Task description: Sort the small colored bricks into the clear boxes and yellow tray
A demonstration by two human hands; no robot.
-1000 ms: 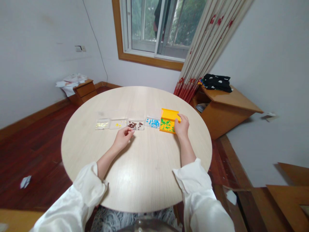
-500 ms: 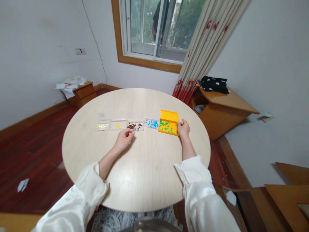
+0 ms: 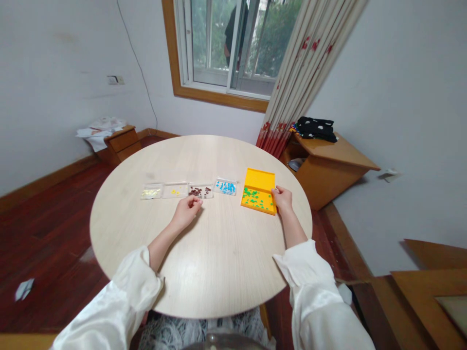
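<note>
An open yellow box with green pieces lies at the right of the round table. My right hand grips its right edge, fingers closed. My left hand rests with curled fingers just in front of a clear box of dark brown pieces; anything between its fingertips is too small to tell. Left of that box stand a clear box with a few yellow pieces and one with pale yellow pieces. A clear box of blue pieces sits between the brown pieces and the yellow box.
The round table has its far edge below a window with a long curtain. A wooden cabinet with dark cloth stands beyond at the right, a small drawer unit at the back left.
My right hand and the yellow box have moved right and slightly nearer, opening a gap beside the blue pieces' box. The box has turned a little. My left hand has hardly moved.
</note>
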